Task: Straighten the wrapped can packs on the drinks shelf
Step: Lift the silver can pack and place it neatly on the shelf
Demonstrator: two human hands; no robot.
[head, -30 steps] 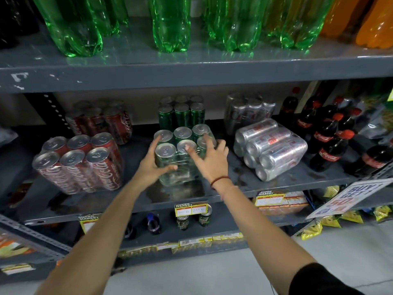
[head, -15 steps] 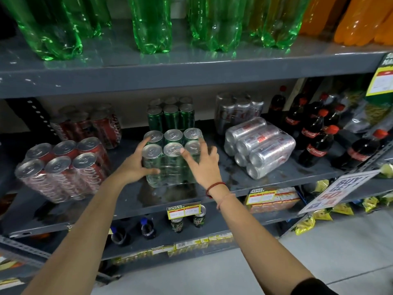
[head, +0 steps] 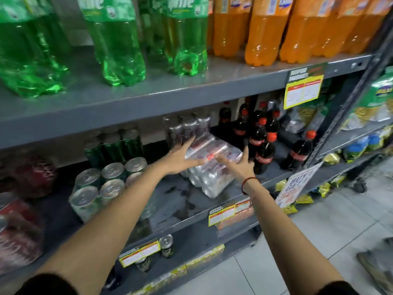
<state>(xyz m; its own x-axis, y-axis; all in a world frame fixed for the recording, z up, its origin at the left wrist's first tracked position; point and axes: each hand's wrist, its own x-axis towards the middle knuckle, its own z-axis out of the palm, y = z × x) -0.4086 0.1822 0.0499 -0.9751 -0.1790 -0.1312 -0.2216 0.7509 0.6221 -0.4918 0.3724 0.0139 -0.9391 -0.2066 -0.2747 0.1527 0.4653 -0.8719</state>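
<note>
— Where's the silver can pack (head: 212, 167)?

— Lying on its side on the drinks shelf (head: 176, 201), skewed, one corner close to the front edge. Both hands are spread wide: the left hand (head: 179, 159) reaches over its top left, the right hand (head: 238, 165) sits at its right side — whether either touches the wrap, I can't tell.

— How should it be squared?

— Palms flat on opposite sides, then turn it parallel to the front edge, I'd say.

— Room?

— Bare shelf to its left, toward the green can pack (head: 106, 184). The cola bottles (head: 261, 150) stand just beside on the right — swing away from them.
</note>
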